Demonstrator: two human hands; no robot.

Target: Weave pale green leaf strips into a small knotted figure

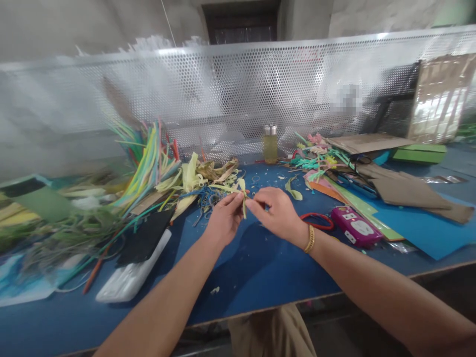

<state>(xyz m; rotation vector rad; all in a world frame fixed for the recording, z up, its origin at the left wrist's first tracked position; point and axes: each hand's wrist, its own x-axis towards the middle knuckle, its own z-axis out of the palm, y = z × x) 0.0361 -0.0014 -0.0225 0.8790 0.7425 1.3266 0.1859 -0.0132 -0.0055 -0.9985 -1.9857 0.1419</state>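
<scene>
Between my hands, above the blue tabletop, is a pale green strip that looks like corn husk (242,187), crossed or folded at its top. My left hand (227,218) pinches it between thumb and fingertips, one end hanging below. The fingers of my right hand (277,210) close on the strip from the right side; their tips are partly hidden. A gold bracelet (310,239) circles my right wrist. Just behind my left hand lie a heap of corn husks (191,173) and a tangle of blue string (208,197). A loose leaf-like husk piece (294,191) lies behind my right hand.
Coloured stems (145,171), a black pouch (143,238) and a white packet (130,277) lie left. Right are a purple box (355,225), a red band (320,221), blue sheets (427,230) and cardboard (405,191). A glass jar (270,146) stands before the perforated metal panel (253,84).
</scene>
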